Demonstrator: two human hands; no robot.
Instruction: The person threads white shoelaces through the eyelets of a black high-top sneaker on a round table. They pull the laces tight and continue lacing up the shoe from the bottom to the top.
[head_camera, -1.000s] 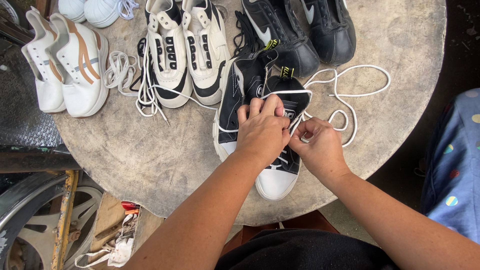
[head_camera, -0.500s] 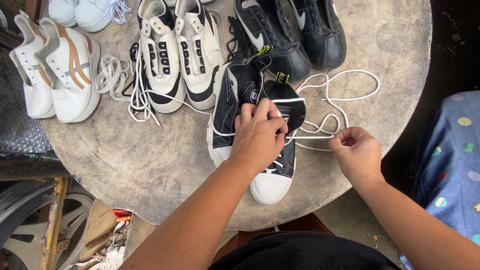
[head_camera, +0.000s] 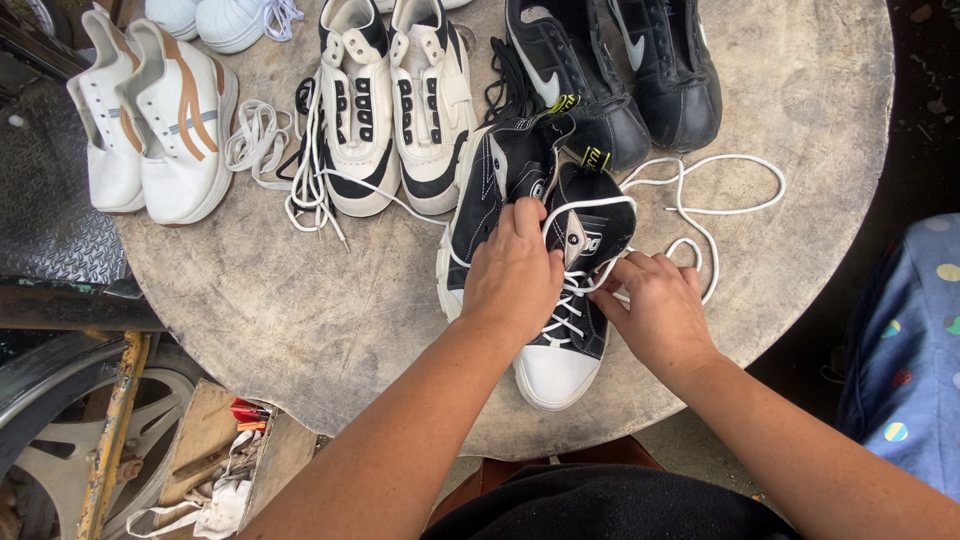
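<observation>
A black high-top sneaker (head_camera: 575, 300) with a white toe cap lies on the round stone table (head_camera: 300, 310), toe toward me. My left hand (head_camera: 512, 272) presses on its left side and tongue, holding it down. My right hand (head_camera: 655, 305) is at the shoe's right side, fingers pinching the white lace (head_camera: 700, 200) near the eyelets. The loose lace loops out to the right across the table. A second black high-top (head_camera: 495, 175) lies just behind my left hand.
Behind stand a black pair of sneakers (head_camera: 610, 70), a white and black pair (head_camera: 400, 110) with loose laces (head_camera: 255, 140), and a white pair with tan stripes (head_camera: 160, 120). Blue dotted fabric (head_camera: 905, 350) is at the right. A box of tools (head_camera: 215, 460) sits below the table's edge.
My right hand pulled out to the right with the lace, then came back to the shoe's eyelets. My left hand stayed on the shoe.
</observation>
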